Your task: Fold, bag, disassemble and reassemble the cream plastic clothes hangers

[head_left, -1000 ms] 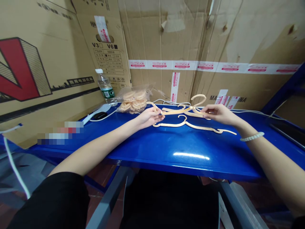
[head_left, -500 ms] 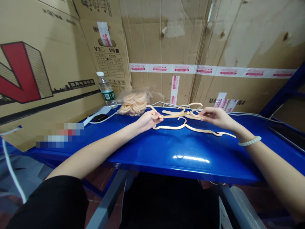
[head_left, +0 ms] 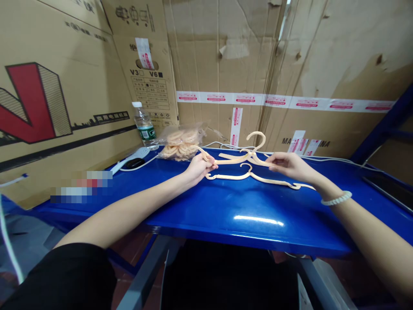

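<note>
A cream plastic clothes hanger (head_left: 232, 161) is held up by both hands above the blue table, its hook pointing upward. My left hand (head_left: 200, 168) pinches its left arm, and the end of that arm sticks out past my fingers. On the other side, my right hand (head_left: 287, 165) is closed round the right arm, whose end is covered by the fingers. Nearer to me, a second cream hanger (head_left: 272, 181) lies flat on the table with its hook away from me. Behind the held one lies another cream hanger (head_left: 226, 156), partly hidden.
A clear bag of cream round pieces (head_left: 180, 142) sits at the back, beside a water bottle (head_left: 145, 127). Left of these lie a light blue handled item (head_left: 129, 157) and a black object (head_left: 134, 163). Cardboard walls (head_left: 219, 64) enclose the blue table (head_left: 206, 211). A dark flat device (head_left: 389, 193) rests at right.
The held hanger has turned in my hands, so its hook, lying over to the right before, now stands up. Both hands keep their hold.
</note>
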`<state>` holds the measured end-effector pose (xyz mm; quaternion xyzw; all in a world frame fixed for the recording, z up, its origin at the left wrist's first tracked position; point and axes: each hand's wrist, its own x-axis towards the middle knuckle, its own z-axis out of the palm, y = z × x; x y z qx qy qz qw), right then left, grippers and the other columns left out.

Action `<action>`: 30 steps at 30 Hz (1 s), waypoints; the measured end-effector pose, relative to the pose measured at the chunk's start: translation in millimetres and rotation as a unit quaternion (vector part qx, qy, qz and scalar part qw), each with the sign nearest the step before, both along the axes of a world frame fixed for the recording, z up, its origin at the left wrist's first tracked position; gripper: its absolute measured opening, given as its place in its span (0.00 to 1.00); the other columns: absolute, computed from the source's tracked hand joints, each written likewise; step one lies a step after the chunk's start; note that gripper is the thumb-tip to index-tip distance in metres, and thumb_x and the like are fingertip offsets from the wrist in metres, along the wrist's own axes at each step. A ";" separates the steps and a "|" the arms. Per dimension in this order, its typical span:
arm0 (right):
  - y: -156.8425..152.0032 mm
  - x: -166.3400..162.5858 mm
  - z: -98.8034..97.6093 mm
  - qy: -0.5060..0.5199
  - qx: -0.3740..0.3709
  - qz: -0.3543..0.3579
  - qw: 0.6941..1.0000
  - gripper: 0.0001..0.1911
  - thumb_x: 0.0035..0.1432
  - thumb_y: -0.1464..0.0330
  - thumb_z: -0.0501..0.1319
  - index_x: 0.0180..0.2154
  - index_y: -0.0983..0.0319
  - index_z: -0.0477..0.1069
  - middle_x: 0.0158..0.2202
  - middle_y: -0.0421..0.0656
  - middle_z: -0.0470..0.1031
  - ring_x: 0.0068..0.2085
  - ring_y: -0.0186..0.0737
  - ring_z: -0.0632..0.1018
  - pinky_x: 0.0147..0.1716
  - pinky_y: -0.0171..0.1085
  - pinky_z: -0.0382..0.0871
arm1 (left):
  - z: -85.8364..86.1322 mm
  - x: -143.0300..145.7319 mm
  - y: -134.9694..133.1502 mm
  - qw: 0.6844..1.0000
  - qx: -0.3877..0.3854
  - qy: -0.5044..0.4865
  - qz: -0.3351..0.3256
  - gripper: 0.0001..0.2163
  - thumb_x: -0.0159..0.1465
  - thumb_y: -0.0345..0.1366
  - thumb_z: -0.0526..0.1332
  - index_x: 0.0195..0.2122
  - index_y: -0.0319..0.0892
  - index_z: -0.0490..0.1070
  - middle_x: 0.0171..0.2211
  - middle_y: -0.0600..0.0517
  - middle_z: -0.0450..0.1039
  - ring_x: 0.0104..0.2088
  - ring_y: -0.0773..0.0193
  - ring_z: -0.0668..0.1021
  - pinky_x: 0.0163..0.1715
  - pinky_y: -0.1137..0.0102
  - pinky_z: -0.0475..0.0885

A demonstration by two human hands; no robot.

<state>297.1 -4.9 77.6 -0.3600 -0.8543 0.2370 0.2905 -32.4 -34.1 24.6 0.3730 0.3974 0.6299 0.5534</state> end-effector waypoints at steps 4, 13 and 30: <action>-7.7 -5.7 3.4 0.011 -0.051 -0.003 0.999 0.23 0.54 0.49 0.70 0.38 0.62 0.77 0.33 0.45 0.79 0.33 0.45 0.78 0.35 0.43 0.74 | -1.1 0.4 0.9 1.000 0.007 -0.009 0.017 0.13 0.61 0.13 0.60 0.27 0.37 0.67 0.26 0.53 0.74 0.26 0.69 0.79 0.36 0.71 0.79; -13.5 -4.9 11.4 0.041 -0.080 -0.071 0.993 0.27 0.53 0.50 0.70 0.45 0.63 0.74 0.27 0.42 0.73 0.26 0.39 0.74 0.21 0.35 0.61 | -1.6 -0.3 -1.5 1.000 0.024 -0.009 -0.004 0.06 0.68 0.23 0.63 0.33 0.36 0.74 0.34 0.48 0.81 0.32 0.68 0.83 0.41 0.73 0.80; -12.9 5.9 15.8 -0.137 -0.228 0.058 0.962 0.25 0.53 0.50 0.71 0.42 0.61 0.75 0.31 0.44 0.78 0.35 0.45 0.81 0.37 0.42 0.76 | 3.5 -22.8 -16.8 0.644 0.474 0.599 -0.041 0.10 0.67 0.43 0.66 0.37 0.41 0.77 0.32 0.52 0.78 0.31 0.66 0.78 0.33 0.72 0.69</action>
